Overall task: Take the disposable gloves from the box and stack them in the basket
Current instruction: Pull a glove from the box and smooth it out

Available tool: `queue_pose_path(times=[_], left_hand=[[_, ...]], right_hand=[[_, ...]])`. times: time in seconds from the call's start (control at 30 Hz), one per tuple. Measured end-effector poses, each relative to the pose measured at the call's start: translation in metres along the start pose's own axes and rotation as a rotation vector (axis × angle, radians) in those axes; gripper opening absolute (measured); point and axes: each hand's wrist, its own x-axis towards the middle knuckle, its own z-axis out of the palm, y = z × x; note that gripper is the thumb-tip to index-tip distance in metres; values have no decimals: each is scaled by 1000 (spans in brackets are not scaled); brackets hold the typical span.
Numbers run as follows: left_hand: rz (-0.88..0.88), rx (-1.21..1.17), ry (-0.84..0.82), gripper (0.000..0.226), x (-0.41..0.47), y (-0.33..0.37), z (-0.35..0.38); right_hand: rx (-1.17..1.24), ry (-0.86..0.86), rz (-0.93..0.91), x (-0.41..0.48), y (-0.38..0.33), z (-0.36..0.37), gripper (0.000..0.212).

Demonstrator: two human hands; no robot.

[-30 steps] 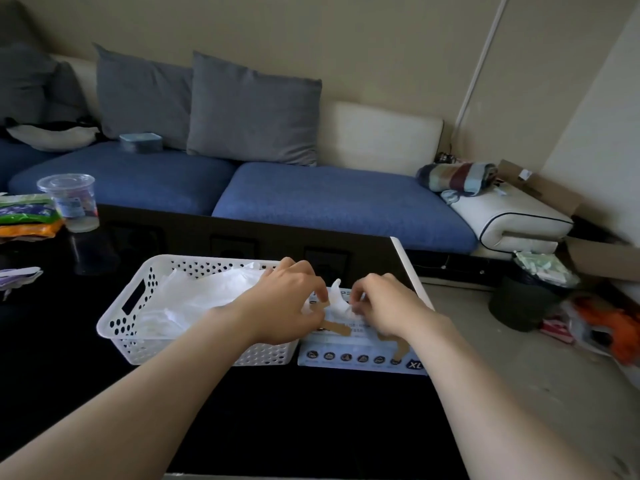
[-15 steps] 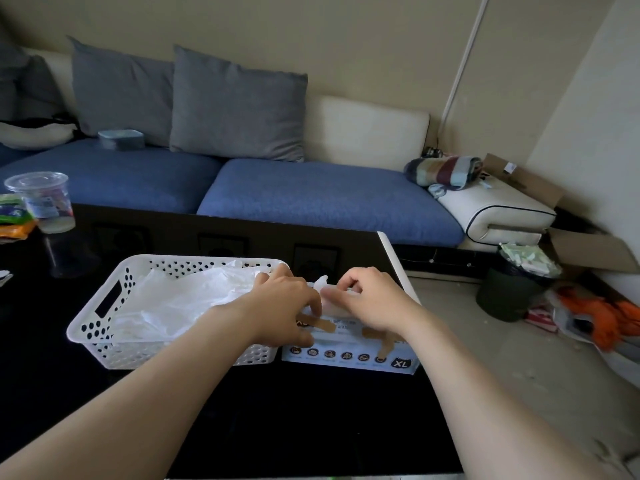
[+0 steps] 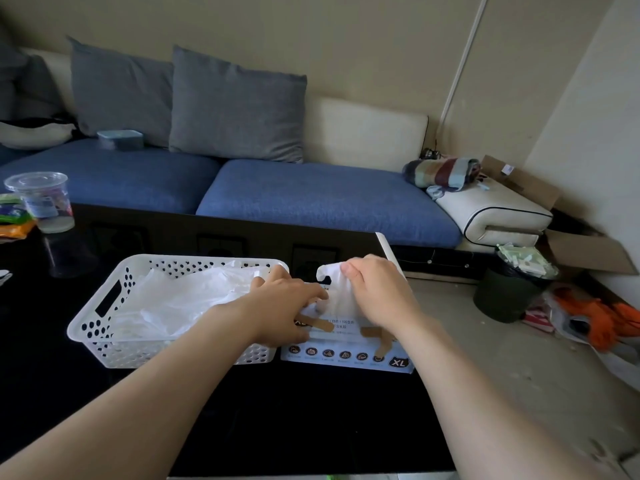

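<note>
Head view: right hand (image 3: 377, 296) pinches a glove (image 3: 334, 289); left hand (image 3: 282, 306), fingers straight, presses the box (image 3: 346, 356).

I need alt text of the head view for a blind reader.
A person's right hand pinches a thin white glove above a glove box on a black table; the left hand touches the box. A white basket beside it holds gloves.

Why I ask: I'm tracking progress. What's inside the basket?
A crumpled pile of translucent gloves lies in the basket. Its floor and their number are hidden; the left hand covers its near right corner.
</note>
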Motion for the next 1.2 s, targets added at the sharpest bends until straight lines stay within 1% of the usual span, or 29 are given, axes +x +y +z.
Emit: queue_pose_path(times=[0.1, 0.23, 0.3, 0.37, 0.4, 0.47, 0.53, 0.57, 0.6, 0.63, 0.67, 0.77, 0.83, 0.93, 1.0, 1.03, 1.13, 1.2], left_hand=[[15, 19, -42, 52, -1, 2, 0], [13, 97, -67, 52, -4, 5, 1], [6, 83, -60, 46, -5, 5, 0], [4, 26, 20, 26, -5, 6, -2], [-1, -18, 96, 23, -4, 6, -2], [0, -180, 280, 34, -4, 6, -7], [42, -472, 424, 40, -7, 7, -15], [45, -625, 466, 43, -9, 9, -19], [41, -746, 503, 48, -11, 10, -23], [28, -817, 543, 52, -12, 11, -25], [8, -850, 579, 52, -12, 11, -26], [-40, -882, 648, 29, -9, 7, -26], [-74, -930, 693, 23, -9, 3, -28], [-105, -1091, 699, 25, -10, -1, -31], [-125, -1213, 659, 28, -11, -4, -32], [-124, -1267, 632, 27, -12, -5, -33], [-111, -1388, 587, 25, -17, 0, -38], [-128, -1390, 614, 27, -18, 2, -39]], right_hand=[[136, 167, 9, 2, -5, -2, 41], [376, 439, 55, 3, -21, -15, 46], [455, 541, 71, 4, -29, -20, 48], [495, 604, 72, 6, -38, -24, 50], [498, 624, 71, 7, -42, -25, 50], [485, 646, 76, 9, -50, -25, 50], [480, 657, 100, 10, -58, -24, 52], [480, 661, 113, 10, -62, -24, 53], [478, 662, 122, 9, -65, -24, 54], [482, 656, 127, 9, -68, -24, 55], [498, 641, 135, 8, -71, -24, 55], [559, 578, 166, 7, -75, -25, 55], [580, 530, 179, 6, -76, -26, 54], [596, 517, 179, 4, -76, -27, 48], [595, 536, 141, 2, -73, -27, 40], [610, 518, 126, 2, -72, -26, 38], [800, 326, 134, 2, -73, -26, 29], [946, 254, 145, 3, -73, -26, 34]])
